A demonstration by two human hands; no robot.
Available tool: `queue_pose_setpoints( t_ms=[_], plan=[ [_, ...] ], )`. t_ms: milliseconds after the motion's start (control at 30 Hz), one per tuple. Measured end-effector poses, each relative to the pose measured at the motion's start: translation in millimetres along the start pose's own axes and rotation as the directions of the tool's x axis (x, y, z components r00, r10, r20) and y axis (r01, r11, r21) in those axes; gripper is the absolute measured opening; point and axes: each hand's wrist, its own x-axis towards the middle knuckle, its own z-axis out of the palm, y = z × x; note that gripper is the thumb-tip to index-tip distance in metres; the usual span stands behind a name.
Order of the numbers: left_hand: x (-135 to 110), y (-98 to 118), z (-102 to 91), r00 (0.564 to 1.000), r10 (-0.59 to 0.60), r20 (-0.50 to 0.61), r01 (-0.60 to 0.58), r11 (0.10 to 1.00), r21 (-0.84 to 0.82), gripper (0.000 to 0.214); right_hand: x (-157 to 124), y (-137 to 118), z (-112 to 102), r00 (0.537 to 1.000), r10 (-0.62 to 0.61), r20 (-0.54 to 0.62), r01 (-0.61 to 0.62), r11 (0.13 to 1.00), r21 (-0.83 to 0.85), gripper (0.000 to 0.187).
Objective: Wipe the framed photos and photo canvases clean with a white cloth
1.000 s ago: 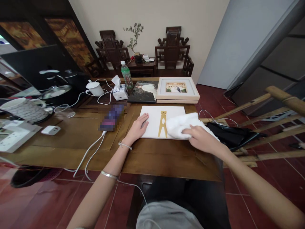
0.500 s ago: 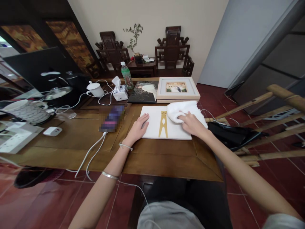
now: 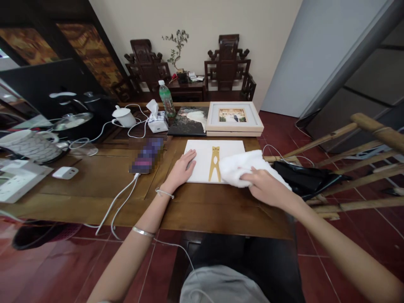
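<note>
A white canvas panel [image 3: 205, 158] with a gold clothespin picture [image 3: 214, 163] lies flat on the wooden table [image 3: 202, 210]. My left hand [image 3: 181, 168] rests flat and open on the panel's left edge, fingers stretched out. My right hand [image 3: 263, 185] presses a white cloth [image 3: 240, 166] onto the panel's near right corner, fingers closed over the cloth. The cloth covers the panel's right side.
Behind the panel lie a framed photo [image 3: 234, 118] and a dark picture [image 3: 189, 120]. A blurred phone [image 3: 147, 155] with a white cable, a tissue box [image 3: 158, 122], a green bottle [image 3: 166, 100], a white cup [image 3: 124, 116] and a power strip [image 3: 19, 181] stand at left. Bamboo poles [image 3: 347, 168] and a black bag [image 3: 306, 179] are right.
My right hand has drawn the cloth back from the panel's far right corner toward me to the near right corner. My left hand has stayed on the panel's left edge.
</note>
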Motion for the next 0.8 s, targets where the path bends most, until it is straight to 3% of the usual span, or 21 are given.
queue_pose_setpoints(
  t_ms=[267,400,567,700,800],
  plan=[
    [0.1,-2.4,-1.1,1.000,0.005,0.000,-0.005,1.000,0.001,0.045,92.5,54.0,-15.2,0.990,0.085,-0.111,-0.081,0.996,0.036,0.048],
    [-0.1,-1.6,-1.6,1.000,-0.002,0.006,0.002,1.000,-0.005,0.045,113.9,66.5,-15.1,0.986,0.094,-0.136,-0.089,0.995,0.043,0.049],
    [-0.3,-1.7,-0.7,1.000,0.001,-0.002,-0.001,1.000,-0.005,0.044,88.0,50.0,-4.4,0.984,0.083,-0.160,-0.078,0.996,0.042,0.054],
    [0.0,-1.9,0.4,1.000,0.004,-0.001,-0.004,1.000,0.004,0.045,34.2,19.3,5.8,0.993,0.064,-0.095,-0.064,0.998,-0.002,0.052],
    [0.4,-1.0,0.3,1.000,0.003,-0.001,-0.003,1.000,0.012,0.046,-6.2,-1.4,8.3,0.998,-0.036,-0.052,0.035,0.999,-0.018,0.049]
  ],
)
